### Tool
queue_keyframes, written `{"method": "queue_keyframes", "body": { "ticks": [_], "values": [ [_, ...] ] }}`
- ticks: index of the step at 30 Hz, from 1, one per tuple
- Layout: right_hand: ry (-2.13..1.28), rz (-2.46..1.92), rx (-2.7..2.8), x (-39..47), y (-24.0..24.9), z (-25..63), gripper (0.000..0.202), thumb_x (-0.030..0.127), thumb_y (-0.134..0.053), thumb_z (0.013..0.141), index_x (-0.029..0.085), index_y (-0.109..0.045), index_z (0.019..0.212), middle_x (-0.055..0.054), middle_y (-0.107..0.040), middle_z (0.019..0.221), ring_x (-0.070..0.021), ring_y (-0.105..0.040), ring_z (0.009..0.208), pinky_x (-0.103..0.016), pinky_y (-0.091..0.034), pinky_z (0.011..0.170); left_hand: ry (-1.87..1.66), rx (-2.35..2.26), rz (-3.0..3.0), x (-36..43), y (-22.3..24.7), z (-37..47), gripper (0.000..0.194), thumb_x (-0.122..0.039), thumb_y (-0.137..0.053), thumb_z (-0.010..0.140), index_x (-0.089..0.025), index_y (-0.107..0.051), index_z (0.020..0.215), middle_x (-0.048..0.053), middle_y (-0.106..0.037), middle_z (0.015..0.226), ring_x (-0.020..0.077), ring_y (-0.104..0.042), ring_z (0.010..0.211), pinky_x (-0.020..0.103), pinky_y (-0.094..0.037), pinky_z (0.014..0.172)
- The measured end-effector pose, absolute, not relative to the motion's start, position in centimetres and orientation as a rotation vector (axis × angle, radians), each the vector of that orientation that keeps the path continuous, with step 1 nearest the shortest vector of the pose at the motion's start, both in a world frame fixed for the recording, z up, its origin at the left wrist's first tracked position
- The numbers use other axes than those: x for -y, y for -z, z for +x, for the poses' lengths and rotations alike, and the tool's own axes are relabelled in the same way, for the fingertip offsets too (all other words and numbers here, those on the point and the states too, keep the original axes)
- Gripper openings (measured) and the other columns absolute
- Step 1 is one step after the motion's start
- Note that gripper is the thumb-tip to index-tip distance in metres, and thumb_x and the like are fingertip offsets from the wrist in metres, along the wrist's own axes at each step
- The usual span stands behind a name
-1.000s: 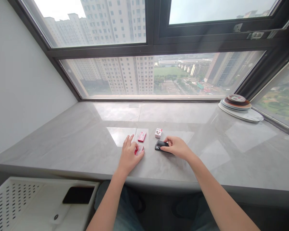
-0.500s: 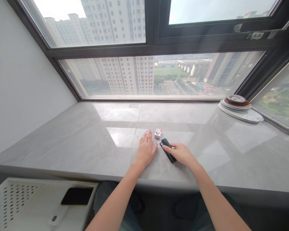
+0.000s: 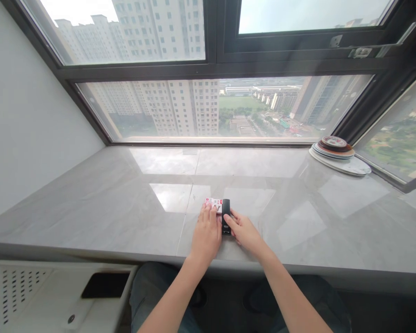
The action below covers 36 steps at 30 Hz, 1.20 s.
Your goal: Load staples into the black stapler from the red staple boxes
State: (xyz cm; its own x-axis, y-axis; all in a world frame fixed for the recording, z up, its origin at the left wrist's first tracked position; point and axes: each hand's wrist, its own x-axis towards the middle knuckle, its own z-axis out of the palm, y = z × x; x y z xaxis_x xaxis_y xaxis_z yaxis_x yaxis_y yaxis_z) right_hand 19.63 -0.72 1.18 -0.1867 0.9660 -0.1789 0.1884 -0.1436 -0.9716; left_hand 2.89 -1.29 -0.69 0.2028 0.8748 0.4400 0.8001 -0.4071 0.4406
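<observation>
On the grey marbled sill, a black stapler-like object (image 3: 226, 217) stands lengthwise, pointing toward the window. My right hand (image 3: 243, 231) grips it from the right side, thumb on top. Directly against its left side are small white and red boxes (image 3: 215, 203), side by side. My left hand (image 3: 207, 233) lies over the near part of these boxes with its fingers close together, pressing on them. What is under the left palm is hidden.
A stack of round plates or coasters (image 3: 334, 150) sits at the sill's back right corner, beside the window frame (image 3: 208, 71). Below the sill at the left is a white perforated plastic piece (image 3: 52, 286) with a dark rectangular recess.
The black object has turned from slanted to straight and moved left against the boxes. The separate small box now sits beside the others. My left hand has shifted slightly toward me.
</observation>
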Motion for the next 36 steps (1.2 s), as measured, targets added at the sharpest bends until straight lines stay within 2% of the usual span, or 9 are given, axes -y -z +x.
{"method": "queue_keyframes", "body": {
  "ticks": [4, 7, 11, 15, 24, 31, 33, 36],
  "values": [
    [-1.433, -1.261, 1.563, -0.5, -1.3, 15.1, 0.049, 0.054, -0.054, 0.096, 0.022, -0.055, 0.134, 0.004, -0.053, 0.064, -0.0135, -0.046, 0.052, -0.025, -0.038, 0.05, -0.971, -1.646, 2.391, 0.8, 0.7, -2.3, 0.038, -0.021, -0.035, 0.105, -0.021, -0.043, 0.142, 0.016, -0.046, 0.154, 0.0292, -0.031, 0.154, 0.057, -0.034, 0.123],
    [-1.453, -1.207, 1.685, -2.0, -1.4, 11.2, 0.044, 0.044, -0.065, 0.088, 0.021, -0.056, 0.125, 0.004, -0.056, 0.069, -0.0152, -0.051, 0.06, -0.026, -0.039, 0.053, -0.988, -1.681, 2.403, -0.6, 0.7, -6.9, 0.038, -0.023, -0.037, 0.105, -0.022, -0.043, 0.142, 0.014, -0.045, 0.155, 0.0278, -0.032, 0.153, 0.056, -0.034, 0.123],
    [-1.293, -1.265, 1.89, -4.2, -1.8, 7.1, 0.064, 0.037, -0.08, 0.072, 0.022, -0.053, 0.127, 0.002, -0.064, 0.079, -0.0205, -0.06, 0.073, -0.026, -0.04, 0.059, -1.016, -1.744, 2.357, -2.5, 0.7, -11.2, 0.036, -0.026, -0.035, 0.105, -0.023, -0.044, 0.14, 0.012, -0.047, 0.152, 0.0273, -0.037, 0.15, 0.057, -0.035, 0.122],
    [-1.136, -1.338, 2.014, -5.7, -2.2, 5.4, 0.067, 0.029, -0.077, 0.07, 0.023, -0.052, 0.132, 0.001, -0.068, 0.083, -0.0234, -0.062, 0.079, -0.027, -0.037, 0.063, -1.067, -1.772, 2.325, -4.2, 0.9, -12.7, 0.034, -0.026, -0.036, 0.104, -0.022, -0.046, 0.136, 0.014, -0.049, 0.15, 0.0283, -0.04, 0.148, 0.056, -0.035, 0.122],
    [-1.116, -1.366, 2.035, -6.3, -2.2, 5.1, 0.061, 0.028, -0.076, 0.072, 0.025, -0.055, 0.13, 0.0, -0.069, 0.083, -0.0245, -0.063, 0.08, -0.028, -0.037, 0.065, -1.094, -1.797, 2.278, -5.5, 1.0, -13.5, 0.031, -0.025, -0.038, 0.103, -0.022, -0.05, 0.132, 0.012, -0.053, 0.145, 0.0258, -0.047, 0.141, 0.05, -0.037, 0.12],
    [-1.076, -1.394, 2.012, -6.5, -1.9, 4.5, 0.068, 0.032, -0.078, 0.07, 0.019, -0.053, 0.132, 0.0, -0.068, 0.084, -0.0218, -0.061, 0.078, -0.027, -0.038, 0.065, -1.093, -1.856, 2.23, -5.4, 0.4, -13.2, 0.031, -0.024, -0.04, 0.102, -0.023, -0.053, 0.129, 0.01, -0.062, 0.133, 0.026, -0.057, 0.128, 0.048, -0.041, 0.113],
    [-1.083, -1.385, 2.003, -6.3, -1.9, 4.7, 0.08, 0.034, -0.08, 0.07, 0.019, -0.048, 0.142, 0.002, -0.068, 0.084, -0.0211, -0.061, 0.078, -0.027, -0.04, 0.065, -1.098, -1.889, 2.206, -5.3, 0.4, -13.1, 0.03, -0.025, -0.04, 0.102, -0.023, -0.054, 0.128, 0.01, -0.064, 0.13, 0.027, -0.058, 0.125, 0.051, -0.04, 0.113],
    [-1.14, -1.3, 1.935, -5.1, -1.5, 6.3, 0.103, 0.033, -0.077, 0.076, 0.016, -0.022, 0.161, 0.004, -0.067, 0.081, -0.0186, -0.063, 0.076, -0.026, -0.044, 0.066, -1.127, -1.94, 2.163, -5.1, 0.2, -13.2, 0.03, -0.026, -0.04, 0.104, -0.023, -0.054, 0.13, 0.011, -0.065, 0.131, 0.0278, -0.058, 0.125, 0.054, -0.035, 0.116]
  ]
}}
